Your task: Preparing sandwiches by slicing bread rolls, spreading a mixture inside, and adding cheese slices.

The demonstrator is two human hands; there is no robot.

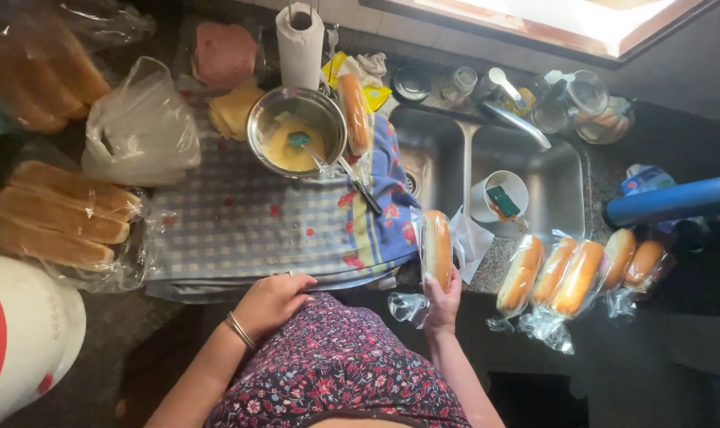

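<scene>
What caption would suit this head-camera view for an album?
Right hand holds a plastic-wrapped bread roll beside the steel sink; left hand rests on the checked cloth.

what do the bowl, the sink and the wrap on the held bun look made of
Bowl: shiny metal, likely steel, by its bright rim. Sink: brushed steel, dull grey sheen. Wrap on the bun in the right hand: thin clear plastic, crinkled.

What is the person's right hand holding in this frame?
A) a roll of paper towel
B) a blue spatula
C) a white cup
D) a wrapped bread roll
D: the right hand grips a bread roll in clear plastic wrap at the counter edge beside the sink.
</scene>
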